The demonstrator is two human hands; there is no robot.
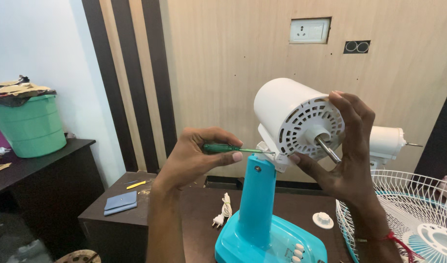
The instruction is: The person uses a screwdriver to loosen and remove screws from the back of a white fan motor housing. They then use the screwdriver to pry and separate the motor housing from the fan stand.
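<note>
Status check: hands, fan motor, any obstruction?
Left hand shut on green screwdriver, tip at motor joint. Right hand steadies white motor housing. No obstruction seen.

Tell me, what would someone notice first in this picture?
Right in the middle, a white fan motor housing with a bare metal shaft sits atop a bright blue fan stand. The right hand steadies the housing, while the left hand pokes a green-handled screwdriver into the joint below it. A green bucket stands far left on a dark table.
</note>
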